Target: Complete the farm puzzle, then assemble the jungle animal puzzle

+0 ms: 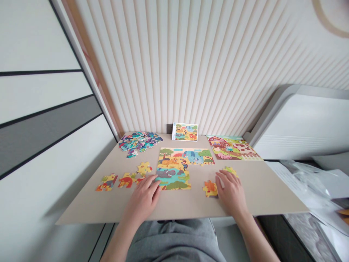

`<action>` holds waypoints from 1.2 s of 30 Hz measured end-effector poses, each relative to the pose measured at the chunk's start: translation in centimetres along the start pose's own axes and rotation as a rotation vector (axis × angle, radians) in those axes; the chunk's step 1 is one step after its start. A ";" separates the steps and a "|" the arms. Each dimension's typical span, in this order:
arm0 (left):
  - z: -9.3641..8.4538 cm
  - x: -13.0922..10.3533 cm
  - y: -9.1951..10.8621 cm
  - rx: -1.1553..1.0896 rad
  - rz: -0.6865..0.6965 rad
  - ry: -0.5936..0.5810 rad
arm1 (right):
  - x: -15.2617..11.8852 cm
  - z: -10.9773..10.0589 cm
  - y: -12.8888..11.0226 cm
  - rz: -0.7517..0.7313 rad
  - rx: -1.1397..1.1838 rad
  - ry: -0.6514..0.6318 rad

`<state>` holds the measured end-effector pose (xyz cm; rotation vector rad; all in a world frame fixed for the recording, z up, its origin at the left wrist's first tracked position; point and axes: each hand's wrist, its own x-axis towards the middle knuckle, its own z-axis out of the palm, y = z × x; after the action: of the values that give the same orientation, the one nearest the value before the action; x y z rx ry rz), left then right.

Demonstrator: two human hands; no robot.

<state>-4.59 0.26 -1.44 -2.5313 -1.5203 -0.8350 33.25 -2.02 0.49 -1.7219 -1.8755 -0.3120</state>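
In the middle of the table lies a partly joined animal jigsaw puzzle (174, 182), with a hippo, a leopard and a blue elephant on it. My left hand (144, 198) rests flat at its lower left edge, fingers stretched out and partly over a loose orange-yellow piece. Beside that hand are more loose puzzle pieces (125, 180), a yellow one (144, 167) and a joined bit (107, 182) farther left. Over on the right, my right hand (231, 189) lies with fingers apart, partly covering a yellow-green piece (230, 170) and touching or close beside an orange piece (211, 189).
A picture card (185, 131) of the same animal scene leans against the ribbed wall (188, 65). At the back left is a heap of blue-purple puzzle pieces (140, 142). A farm puzzle (234, 148) lies back right. Clear plastic wrapping (311, 178) sits beyond the table's right edge.
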 end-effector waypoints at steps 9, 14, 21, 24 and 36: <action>0.5 -0.2 -0.5 -0.001 0.005 -0.012 | -0.2 1.4 8.9 0.173 -0.052 -0.156; 0.5 -0.2 -0.5 0.019 0.019 -0.017 | -0.3 1.6 8.3 0.186 -0.010 -0.137; 0.3 0.0 -0.3 0.021 0.027 0.008 | -0.6 1.6 8.6 0.304 -0.069 -0.128; 0.3 0.0 -0.3 0.015 0.026 0.021 | -0.7 1.5 8.3 0.310 -0.091 -0.122; 0.4 -0.1 -0.3 -0.003 0.006 -0.001 | -0.2 0.2 3.6 -0.009 0.024 -0.043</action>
<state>-4.76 0.46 -1.93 -2.5381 -1.5116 -0.8359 36.70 -1.59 -0.51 -1.7174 -1.9105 -0.2570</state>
